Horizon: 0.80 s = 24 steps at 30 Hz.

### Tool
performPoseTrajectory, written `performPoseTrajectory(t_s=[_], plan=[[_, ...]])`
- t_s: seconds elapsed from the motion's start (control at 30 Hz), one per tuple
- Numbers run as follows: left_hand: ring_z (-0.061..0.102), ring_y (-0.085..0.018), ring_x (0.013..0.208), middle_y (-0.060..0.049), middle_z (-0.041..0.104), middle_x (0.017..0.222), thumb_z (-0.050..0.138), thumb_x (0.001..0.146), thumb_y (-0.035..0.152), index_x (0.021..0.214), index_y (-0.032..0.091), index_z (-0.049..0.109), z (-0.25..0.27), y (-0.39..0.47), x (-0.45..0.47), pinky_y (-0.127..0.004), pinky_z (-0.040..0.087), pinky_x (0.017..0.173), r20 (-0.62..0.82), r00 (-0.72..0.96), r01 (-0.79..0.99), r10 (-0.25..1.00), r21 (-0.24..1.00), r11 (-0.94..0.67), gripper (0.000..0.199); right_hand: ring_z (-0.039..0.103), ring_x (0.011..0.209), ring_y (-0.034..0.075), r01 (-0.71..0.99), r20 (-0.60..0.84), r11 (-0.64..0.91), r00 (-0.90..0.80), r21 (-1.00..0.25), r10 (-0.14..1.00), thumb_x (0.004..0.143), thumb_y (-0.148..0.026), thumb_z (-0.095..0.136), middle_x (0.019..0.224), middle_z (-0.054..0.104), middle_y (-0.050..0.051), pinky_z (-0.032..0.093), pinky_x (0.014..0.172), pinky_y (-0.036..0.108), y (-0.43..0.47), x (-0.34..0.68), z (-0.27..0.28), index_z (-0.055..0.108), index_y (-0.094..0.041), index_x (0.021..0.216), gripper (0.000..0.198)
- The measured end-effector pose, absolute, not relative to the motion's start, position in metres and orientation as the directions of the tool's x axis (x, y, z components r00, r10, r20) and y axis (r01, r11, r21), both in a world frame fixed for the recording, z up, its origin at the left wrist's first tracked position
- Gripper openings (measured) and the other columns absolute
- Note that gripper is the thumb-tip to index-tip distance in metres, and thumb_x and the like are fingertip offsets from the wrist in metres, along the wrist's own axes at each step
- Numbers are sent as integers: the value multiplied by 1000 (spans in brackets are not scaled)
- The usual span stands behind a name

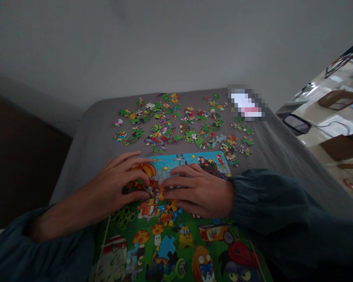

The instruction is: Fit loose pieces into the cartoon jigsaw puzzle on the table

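From the head camera, the person's left hand (pixel 122 178) and right hand (pixel 198 190) lay flat, fingers spread, on the assembled puzzle (pixel 176 235), fingertips nearly meeting near the middle of its upper part. Both hands were open and pressing down rather than gripping; whether a single piece sat under the fingertips could not be told. Dark teal sleeves covered both forearms, the right sleeve (pixel 282 211) bunched at the wrist.

The puzzle rested on a grey cloth-covered bench (pixel 85 149), close to the person. Much of the picture appeared joined: a blue sky strip at the far edge, green ground with mushrooms, a cart and cartoon figures nearer the camera. At least one gap showed in the lower part (a pale blue piece-shaped hole beside the mushrooms).

Beyond the puzzle's far edge, a wide scatter of loose pieces (pixel 182 123) lay spread across the cloth, well apart from the hands. Judging by that pile, a good share of the work seemed left, though the large joined area suggested it was well under way.

A blurred-out object (pixel 247 103) sat at the far right of the cloth, and shelving (pixel 335 121) stood off to the right.
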<state>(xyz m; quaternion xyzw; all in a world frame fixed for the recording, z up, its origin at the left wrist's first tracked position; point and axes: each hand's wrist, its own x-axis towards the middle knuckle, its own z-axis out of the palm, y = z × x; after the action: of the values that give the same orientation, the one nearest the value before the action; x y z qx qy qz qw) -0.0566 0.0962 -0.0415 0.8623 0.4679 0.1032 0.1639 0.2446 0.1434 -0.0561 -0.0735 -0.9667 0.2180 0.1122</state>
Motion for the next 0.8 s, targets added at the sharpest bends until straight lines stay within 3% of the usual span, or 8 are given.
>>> performPoseTrajectory(t_s=[0.2,0.37,0.5,0.63,0.8], plan=[[48,-33,140,3,62,146,55,99,62,117,43,75,-39,92,-72,-54,42,117,142,478,805,867,323,-497,33,45,133,29,43,148,911,-983,-409,113,108,-37,48,144,63,10,37,105,48,138,248,-52,65,-21,137,37],[45,-34,141,6,52,158,57,97,65,125,50,71,-47,89,-80,-56,42,115,112,520,802,847,277,-529,34,47,128,28,-49,145,909,-989,-415,13,108,-44,48,138,65,7,37,103,46,134,249,-46,65,-22,138,41],[42,-35,145,6,52,157,63,93,65,118,49,75,-48,88,-71,-58,39,116,36,518,811,854,296,-505,32,46,131,27,-54,165,912,-986,-407,15,109,-49,44,146,61,7,40,105,44,131,248,-46,60,-23,145,48],[42,-36,145,0,60,148,73,84,68,108,40,79,-49,85,-61,-57,40,117,-43,512,816,858,337,-470,37,31,149,29,-15,178,954,-983,-299,41,109,-55,40,163,47,6,33,117,48,129,246,-52,49,-19,155,59],[42,-38,143,-3,63,144,67,83,78,103,35,77,-46,87,-58,-61,39,117,9,455,829,890,360,-428,48,35,147,30,-25,184,961,-983,-275,27,110,-56,37,156,56,2,34,115,48,130,247,-54,63,-20,140,54]])
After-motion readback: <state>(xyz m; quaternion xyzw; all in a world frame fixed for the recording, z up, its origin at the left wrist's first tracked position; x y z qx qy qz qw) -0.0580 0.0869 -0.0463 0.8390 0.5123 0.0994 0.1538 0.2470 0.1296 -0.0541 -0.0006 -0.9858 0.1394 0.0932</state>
